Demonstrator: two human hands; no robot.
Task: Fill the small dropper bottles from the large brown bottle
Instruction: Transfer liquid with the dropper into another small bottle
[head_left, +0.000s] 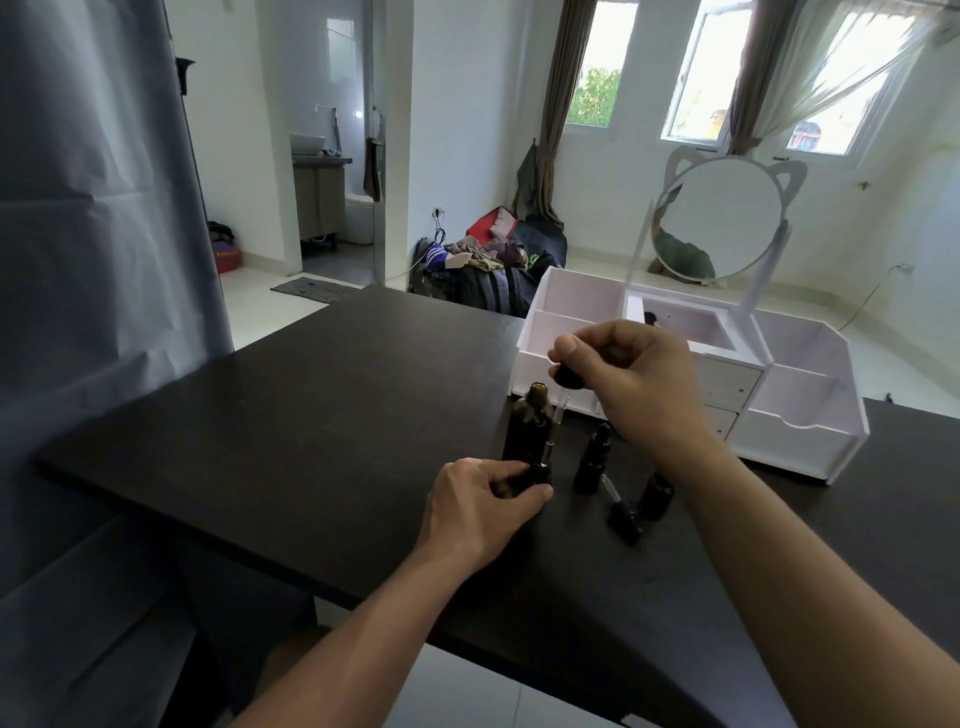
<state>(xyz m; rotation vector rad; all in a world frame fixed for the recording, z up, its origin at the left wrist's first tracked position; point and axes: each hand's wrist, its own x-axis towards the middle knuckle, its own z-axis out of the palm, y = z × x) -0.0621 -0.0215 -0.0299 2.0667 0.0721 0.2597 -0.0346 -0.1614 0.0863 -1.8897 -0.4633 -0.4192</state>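
Left hand (480, 506) grips a small bottle (537, 475); right hand (631, 379) pinches a dropper (563, 384), tip seemingly inside; no label legible.

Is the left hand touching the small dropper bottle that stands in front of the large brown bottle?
Touching. The head view shows the left hand with thumb and fingers curled round the small dropper bottle, steadying it on the table.

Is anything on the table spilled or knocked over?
No spill shows. One dropper lies on its side on the table, out of its bottle, beside an uncapped small bottle. The large brown bottle stands open too. That fits filling.
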